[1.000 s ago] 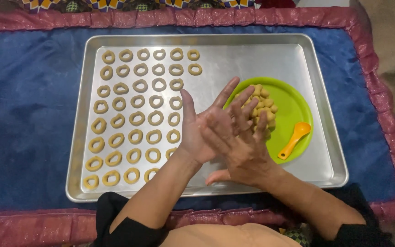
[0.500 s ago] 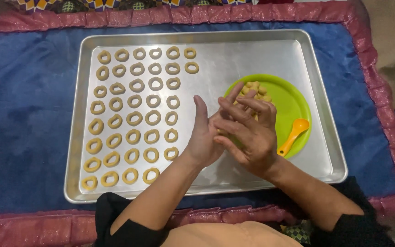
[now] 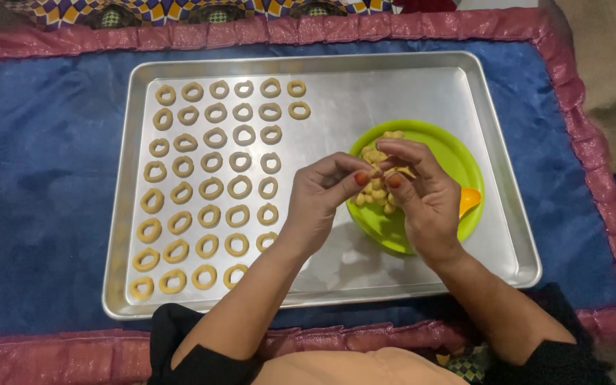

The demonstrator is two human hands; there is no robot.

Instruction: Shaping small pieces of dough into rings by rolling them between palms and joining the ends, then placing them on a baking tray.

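Head view: my left hand [image 3: 322,196] and right hand [image 3: 415,185] pinch one small dough piece [image 3: 373,173] together, directly above the green plate [image 3: 458,153]; ring rows [image 3: 212,178] lie leftward.

1. Right hand [image 3: 422,196] covers most of the orange scoop [image 3: 469,200]; only its tip shows.
2. Both hands hide part of the dough pieces [image 3: 373,155] and the green plate [image 3: 458,153].
3. The bit pinched between the fingertips [image 3: 362,178] is too small to make out.
4. Left hand [image 3: 322,203] and forearm cover a strip of the metal tray [image 3: 393,85].
5. Patterned cloth [image 3: 180,11] is cut off by the top edge.
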